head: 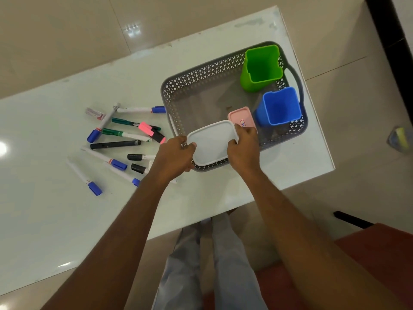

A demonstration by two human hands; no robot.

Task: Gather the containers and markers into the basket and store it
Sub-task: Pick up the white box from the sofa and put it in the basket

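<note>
both hands grip a white lidded container: the left hand curls round its left edge and the right hand round its right edge. the container sits over the near left corner of the grey lattice basket, which stands on the white table. whether it rests on the rim or is held clear of it cannot be told.

inside the basket a green container stands upright in the far right corner. a blue container stands upright just nearer, against the right wall. a pink lidded box lies flat beside the blue one.

loose markers lie scattered on the table left of the basket, among them a pink highlighter and a black marker.

the right hand's fingers hide the near end of the pink box, and the left wrist covers the ends of the nearest markers. a yellow-green object at the right edge is too blurred to name.
</note>
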